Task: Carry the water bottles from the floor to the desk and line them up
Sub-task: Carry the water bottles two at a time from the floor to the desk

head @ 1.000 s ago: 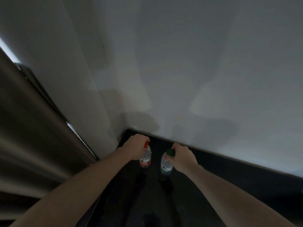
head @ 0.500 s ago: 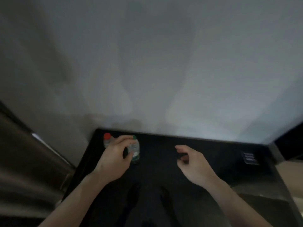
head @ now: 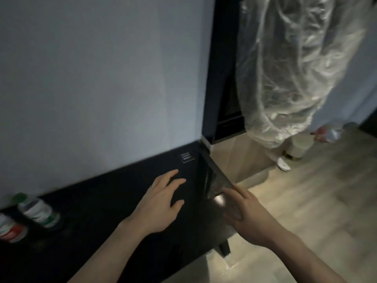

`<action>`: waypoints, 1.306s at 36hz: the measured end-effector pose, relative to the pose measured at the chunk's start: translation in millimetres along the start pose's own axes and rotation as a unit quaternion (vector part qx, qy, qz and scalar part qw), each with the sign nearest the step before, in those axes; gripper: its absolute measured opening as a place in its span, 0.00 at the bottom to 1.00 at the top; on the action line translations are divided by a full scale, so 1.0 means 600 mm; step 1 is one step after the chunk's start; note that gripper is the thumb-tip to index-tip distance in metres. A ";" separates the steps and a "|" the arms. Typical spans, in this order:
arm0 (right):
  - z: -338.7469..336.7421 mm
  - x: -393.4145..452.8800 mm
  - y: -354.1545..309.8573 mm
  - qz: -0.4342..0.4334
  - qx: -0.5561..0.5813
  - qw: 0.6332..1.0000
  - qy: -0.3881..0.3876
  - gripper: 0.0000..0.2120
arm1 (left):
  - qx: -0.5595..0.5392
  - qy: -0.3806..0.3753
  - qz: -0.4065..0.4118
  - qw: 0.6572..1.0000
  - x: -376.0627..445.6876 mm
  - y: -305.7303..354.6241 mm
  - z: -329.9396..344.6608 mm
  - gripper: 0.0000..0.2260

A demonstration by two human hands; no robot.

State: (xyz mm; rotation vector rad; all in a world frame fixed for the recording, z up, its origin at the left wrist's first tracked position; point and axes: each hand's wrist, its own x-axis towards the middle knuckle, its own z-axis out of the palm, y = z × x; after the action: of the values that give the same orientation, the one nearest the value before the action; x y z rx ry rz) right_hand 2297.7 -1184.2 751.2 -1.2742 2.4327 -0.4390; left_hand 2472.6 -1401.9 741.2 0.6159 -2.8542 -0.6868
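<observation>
Both hands empty, fingers relaxed. Left grip (head: 161, 203) hovers over the dark table (head: 114, 201); right grip (head: 247, 213) is past the table's end, over the floor (head: 306, 211). Green-cap bottle (head: 37, 211) and red bottle (head: 11, 229) stand side by side far left of both grips. More bottles (head: 328, 133) on the floor lie ahead-right, axis unclear through blur. Right hand nearer them.

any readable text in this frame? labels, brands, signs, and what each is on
Nothing can be read.
Green-capped bottle: white and green label, print blurred.
Red-labelled bottle: red and white label, blurred and cut by the frame edge.
Small white-outlined sticker on the black desk by the wall: lines of print, too small to read.
</observation>
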 end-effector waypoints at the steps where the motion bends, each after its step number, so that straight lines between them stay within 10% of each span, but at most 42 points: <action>1: -0.014 -0.018 0.029 0.009 -0.005 1.000 0.004 0.33 | 0.000 -0.016 0.010 1.000 0.013 0.034 0.012 0.27; 47: -0.601 -0.197 1.217 0.367 0.042 0.916 0.154 0.35 | 0.117 -0.148 0.367 0.911 0.908 1.174 0.602 0.29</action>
State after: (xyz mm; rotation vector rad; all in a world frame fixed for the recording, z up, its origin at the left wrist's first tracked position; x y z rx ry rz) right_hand 1672.7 -649.4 778.2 -0.1946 2.8707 -0.5361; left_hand 1645.5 -913.3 769.3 -0.5932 -3.1013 -0.3230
